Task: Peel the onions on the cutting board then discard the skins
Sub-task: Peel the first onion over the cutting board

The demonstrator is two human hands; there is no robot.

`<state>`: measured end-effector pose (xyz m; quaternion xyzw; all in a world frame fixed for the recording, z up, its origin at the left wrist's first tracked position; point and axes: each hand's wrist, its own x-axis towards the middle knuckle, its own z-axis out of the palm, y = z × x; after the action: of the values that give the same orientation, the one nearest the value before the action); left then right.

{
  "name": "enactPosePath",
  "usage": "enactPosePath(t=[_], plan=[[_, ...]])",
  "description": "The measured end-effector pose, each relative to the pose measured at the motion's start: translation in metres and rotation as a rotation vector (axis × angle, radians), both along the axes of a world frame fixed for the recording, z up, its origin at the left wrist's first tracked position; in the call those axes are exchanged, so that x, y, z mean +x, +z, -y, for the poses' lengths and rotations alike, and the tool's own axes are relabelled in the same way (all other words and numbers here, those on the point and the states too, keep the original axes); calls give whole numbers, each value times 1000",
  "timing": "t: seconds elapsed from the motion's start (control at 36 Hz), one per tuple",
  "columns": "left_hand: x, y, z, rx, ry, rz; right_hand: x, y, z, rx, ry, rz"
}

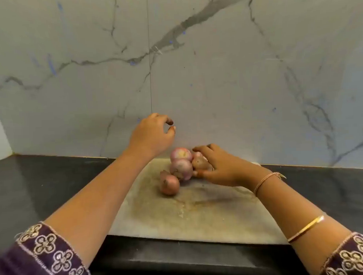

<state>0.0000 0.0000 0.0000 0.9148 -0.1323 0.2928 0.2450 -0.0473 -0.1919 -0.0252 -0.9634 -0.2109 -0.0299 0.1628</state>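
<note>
Several pink-brown onions in their skins lie bunched at the far middle of a worn pale cutting board. The nearest onion lies alone at the front; two more are stacked behind it. My right hand reaches in from the right, its fingers curled round a small brownish onion beside the pile. My left hand hovers above and left of the pile, fingers loosely bent, holding nothing.
The board lies on a dark countertop that runs left and right. A marble-patterned wall rises directly behind the onions. The counter's front edge is just below the board.
</note>
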Motion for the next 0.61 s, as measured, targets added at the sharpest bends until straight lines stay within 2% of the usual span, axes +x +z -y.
enactPosePath(t=[0.11, 0.22, 0.31, 0.42, 0.61], plan=[[5, -4, -2, -4, 4, 10, 0, 1, 0, -104, 26, -60], [9, -13, -2, -57, -24, 82, 7, 2, -2, -165, 27, 24], [7, -22, 0, -74, -54, 109, 10, -3, -4, -135, 10, 75], [-1, -23, 2, -83, -123, 136, 12, -8, 0, -3, 11, 82], [-11, -24, 1, -110, -244, 117, 8, -10, 16, 519, -2, 29]])
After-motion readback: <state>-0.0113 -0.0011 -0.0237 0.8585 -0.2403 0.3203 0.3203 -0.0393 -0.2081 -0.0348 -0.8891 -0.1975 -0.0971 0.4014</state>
